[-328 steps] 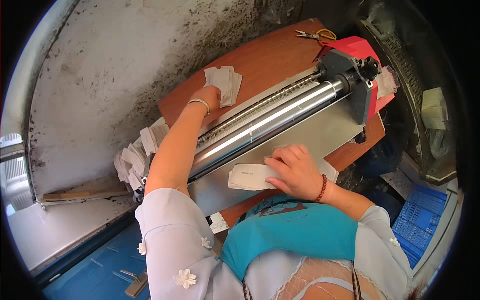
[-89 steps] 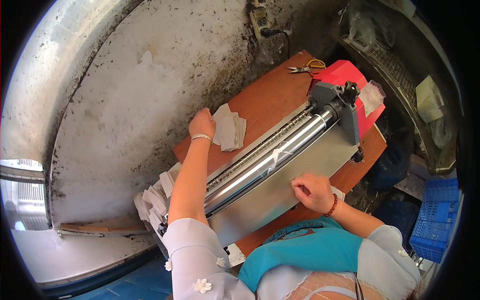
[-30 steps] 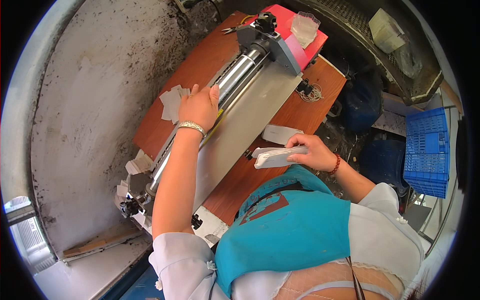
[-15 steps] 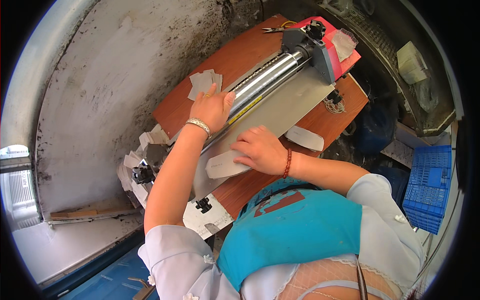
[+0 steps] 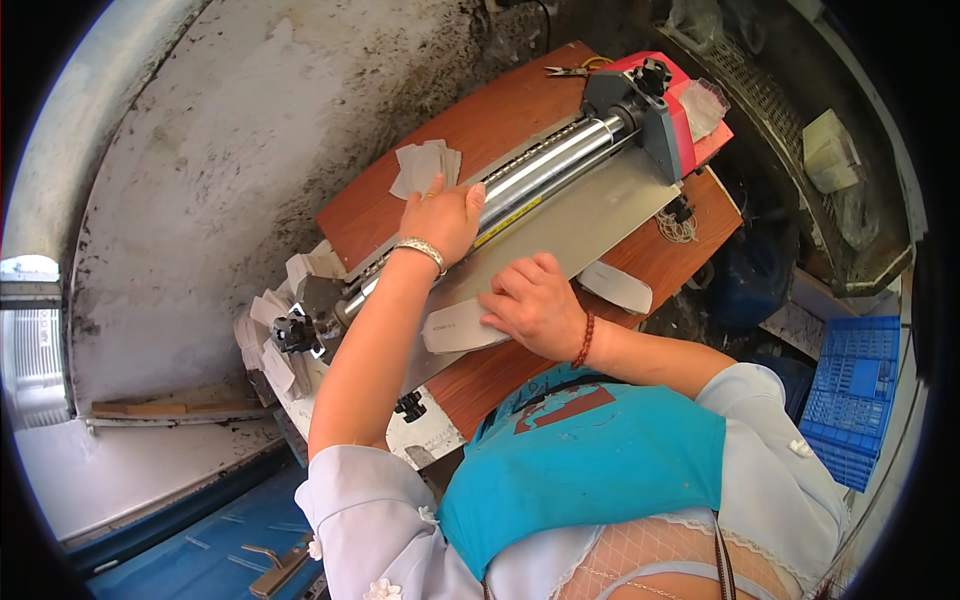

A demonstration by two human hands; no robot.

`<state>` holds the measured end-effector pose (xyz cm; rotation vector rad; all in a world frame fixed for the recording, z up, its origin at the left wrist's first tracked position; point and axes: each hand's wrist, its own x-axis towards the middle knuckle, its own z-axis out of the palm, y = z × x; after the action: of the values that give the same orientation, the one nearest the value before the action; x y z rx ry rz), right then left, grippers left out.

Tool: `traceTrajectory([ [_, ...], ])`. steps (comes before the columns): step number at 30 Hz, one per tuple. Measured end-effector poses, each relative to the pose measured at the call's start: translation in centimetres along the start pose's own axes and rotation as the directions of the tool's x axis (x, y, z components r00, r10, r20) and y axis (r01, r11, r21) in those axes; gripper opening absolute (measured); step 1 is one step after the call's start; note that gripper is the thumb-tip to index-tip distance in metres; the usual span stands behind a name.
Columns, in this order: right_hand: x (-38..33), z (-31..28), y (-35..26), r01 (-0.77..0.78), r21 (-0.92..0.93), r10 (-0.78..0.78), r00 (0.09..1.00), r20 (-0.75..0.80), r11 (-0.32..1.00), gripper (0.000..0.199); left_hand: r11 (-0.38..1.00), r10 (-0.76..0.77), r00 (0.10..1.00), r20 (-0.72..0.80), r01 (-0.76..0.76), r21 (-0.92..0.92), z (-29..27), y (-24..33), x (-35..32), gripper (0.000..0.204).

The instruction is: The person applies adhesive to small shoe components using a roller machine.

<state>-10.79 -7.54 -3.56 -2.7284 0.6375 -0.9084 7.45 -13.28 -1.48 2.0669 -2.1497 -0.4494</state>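
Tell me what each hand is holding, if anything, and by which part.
Right hand covers the right end of a pale piece, grip unclear. Left hand: nothing visibly held.

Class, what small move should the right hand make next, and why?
Perhaps the right hand should slide the pale strip toward the roller: that hand touches the strip, which lies at the near edge of the metal plate, short of the roller.

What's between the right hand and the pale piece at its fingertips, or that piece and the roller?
Nothing visible between right hand and pale piece: the hand overlaps the piece's right end. Toward the roller, the left hand covers part of its lower-left stretch; a yellow-labelled strip runs along its near side.
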Motion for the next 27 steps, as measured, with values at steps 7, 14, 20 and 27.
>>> traceTrajectory([
  [7,0.5,-0.4,-0.5,-0.117,0.027,0.115,0.990,0.080,0.993,0.021,0.999,-0.022,1.000,0.021,0.021,0.027,0.1,0.4,0.4,0.056],
  [14,0.5,-0.3,-0.4,-0.077,0.082,0.073,0.996,0.053,0.994,0.015,0.999,-0.038,0.996,0.085,0.036,0.027,-0.4,1.4,0.9,0.058],
  [20,1.1,-4.3,3.1,-0.586,0.519,0.413,0.809,0.418,0.623,0.010,0.998,-0.037,0.998,0.042,0.038,-0.043,-0.1,0.8,0.9,0.062],
  [27,0.6,-4.6,7.1,-0.720,0.452,0.564,0.693,0.449,0.526,0.011,0.939,-0.144,0.981,0.127,0.176,-0.295,1.3,-0.8,3.6,0.043],
])
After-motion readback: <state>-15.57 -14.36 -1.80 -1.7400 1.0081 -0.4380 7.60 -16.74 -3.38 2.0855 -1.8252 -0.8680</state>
